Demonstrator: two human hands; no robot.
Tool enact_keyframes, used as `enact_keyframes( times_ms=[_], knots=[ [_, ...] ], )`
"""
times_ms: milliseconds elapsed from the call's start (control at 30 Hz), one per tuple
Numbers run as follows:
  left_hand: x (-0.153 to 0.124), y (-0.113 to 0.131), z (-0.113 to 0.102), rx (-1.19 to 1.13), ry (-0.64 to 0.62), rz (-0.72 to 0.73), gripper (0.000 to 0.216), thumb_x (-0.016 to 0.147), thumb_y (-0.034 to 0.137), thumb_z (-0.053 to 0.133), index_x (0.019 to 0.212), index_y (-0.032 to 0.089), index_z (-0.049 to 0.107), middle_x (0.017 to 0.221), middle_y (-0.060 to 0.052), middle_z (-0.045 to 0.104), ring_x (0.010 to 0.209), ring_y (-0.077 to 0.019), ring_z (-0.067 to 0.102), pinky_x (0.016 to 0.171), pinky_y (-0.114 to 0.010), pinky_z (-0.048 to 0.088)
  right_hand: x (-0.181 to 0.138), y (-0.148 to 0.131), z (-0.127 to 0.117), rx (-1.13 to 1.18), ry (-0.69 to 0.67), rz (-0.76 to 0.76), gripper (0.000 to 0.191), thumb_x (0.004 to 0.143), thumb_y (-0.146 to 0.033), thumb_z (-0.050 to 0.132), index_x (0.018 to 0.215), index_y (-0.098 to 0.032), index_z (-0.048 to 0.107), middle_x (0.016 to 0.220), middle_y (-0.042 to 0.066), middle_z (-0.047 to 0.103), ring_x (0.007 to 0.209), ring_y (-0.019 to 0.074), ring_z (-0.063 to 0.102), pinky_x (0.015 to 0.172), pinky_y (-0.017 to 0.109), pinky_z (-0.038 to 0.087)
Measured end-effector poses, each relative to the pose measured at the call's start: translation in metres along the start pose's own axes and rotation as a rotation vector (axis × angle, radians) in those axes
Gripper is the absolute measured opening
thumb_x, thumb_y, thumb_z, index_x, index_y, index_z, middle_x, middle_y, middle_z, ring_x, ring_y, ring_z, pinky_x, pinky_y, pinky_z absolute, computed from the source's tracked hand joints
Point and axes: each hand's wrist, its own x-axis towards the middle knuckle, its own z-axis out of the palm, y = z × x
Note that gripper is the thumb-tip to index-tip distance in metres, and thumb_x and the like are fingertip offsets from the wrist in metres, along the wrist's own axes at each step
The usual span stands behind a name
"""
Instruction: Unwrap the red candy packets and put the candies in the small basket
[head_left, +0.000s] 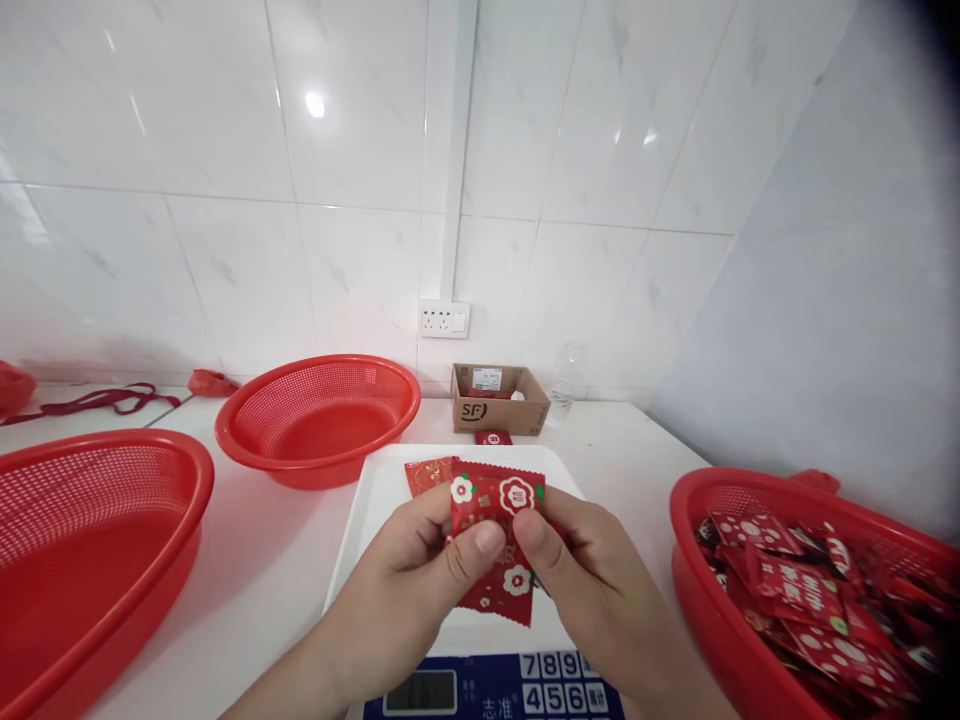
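Note:
Between my two hands is a red packet [499,580] with white flowers and saw-toothed edges, held upright above the white pan [386,480] of a digital scale. My left hand [420,560] grips its left side, thumb across the front. On the right side, my right hand [585,560] pinches it the same way, fingers behind. Another red packet [427,475] with gold print shows just behind it, over the pan; whether it is held or lies there I cannot tell. Below my hands are the scale's blue keypad [551,690] and its display [420,692].
Red packets [799,590] fill a red basket [694,560] at the right. Two red baskets stand at the left, one near [180,470] and one farther back [315,462]. A cardboard box [510,415] and a clear plastic container [568,378] sit by the tiled wall.

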Motion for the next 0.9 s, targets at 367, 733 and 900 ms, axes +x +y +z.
enact_keyframes(
  times_ms=[367, 733, 900],
  knots=[
    [-0.0046, 0.0024, 0.0034, 0.061, 0.019, -0.022, 0.026, 0.085, 0.041, 0.067, 0.078, 0.016, 0.069, 0.07, 0.001, 0.059, 0.066, -0.0105, 0.05, 0.063, -0.02, 0.046, -0.005, -0.0023, -0.0021, -0.113, -0.041, -0.009, 0.038, 0.099, -0.039, 0.042, 0.069, -0.019, 0.05, 0.065, -0.001, 0.052, 0.061, 0.0141, 0.047, 0.056, 0.024, 0.039],
    [-0.0071, -0.0025, 0.0037, 0.094, 0.035, 0.051, 0.026, 0.086, 0.039, 0.066, 0.073, 0.016, 0.067, 0.068, 0.0, 0.058, 0.064, -0.011, 0.048, 0.06, -0.02, 0.045, -0.006, -0.0038, -0.0003, -0.107, -0.045, -0.01, 0.036, 0.098, -0.042, 0.045, 0.073, -0.019, 0.056, 0.069, 0.0, 0.058, 0.063, 0.015, 0.051, 0.059, 0.025, 0.043],
    [-0.0051, -0.0015, 0.0045, 0.064, 0.023, 0.031, 0.023, 0.085, 0.039, 0.067, 0.078, 0.017, 0.07, 0.069, 0.001, 0.061, 0.063, -0.0099, 0.05, 0.062, -0.019, 0.045, -0.0053, -0.0014, -0.0009, -0.117, -0.032, -0.012, 0.039, 0.1, -0.045, 0.041, 0.076, -0.019, 0.058, 0.071, 0.001, 0.059, 0.064, 0.0152, 0.052, 0.058, 0.025, 0.042]
  ],
)
